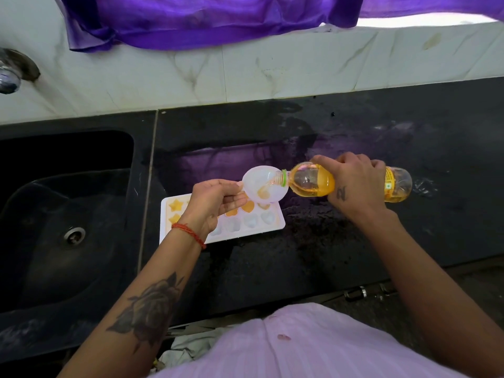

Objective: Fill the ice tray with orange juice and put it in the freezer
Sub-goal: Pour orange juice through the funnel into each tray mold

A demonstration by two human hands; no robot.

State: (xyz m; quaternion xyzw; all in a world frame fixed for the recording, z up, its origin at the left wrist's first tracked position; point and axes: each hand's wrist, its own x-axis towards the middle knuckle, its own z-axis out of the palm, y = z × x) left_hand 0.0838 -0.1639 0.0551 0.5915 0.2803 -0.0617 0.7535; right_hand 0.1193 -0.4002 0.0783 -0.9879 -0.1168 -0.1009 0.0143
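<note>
- At centre frame we see the left hand (215, 205), its grip closed in a pinch on the rim of a small translucent pale-pink plastic bowl (264, 186), held tilted just above the tray.
- The right hand (354, 184), right of centre, has its grip wrapped over a clear plastic bottle of orange juice (313, 182), fingers curled round its middle.
- The bottle lies almost level, its green-ringed neck reaching into the bowl's mouth; a little orange juice sits inside the bowl.
- Below the bowl, a white plastic ice tray with star- and heart-shaped cells (275, 227) rests flat on the black stone bench (300, 263), partly hidden by the left hand.
- The cells we can see along the tray's far side and left end hold orange juice; the near heart cells look pale and unfilled.
- A black sink (68, 233) with a metal drain fills the left of the frame.
- A purple cloth (191, 20) hangs over the white marbled wall tiles (272, 72) at the top.
</note>
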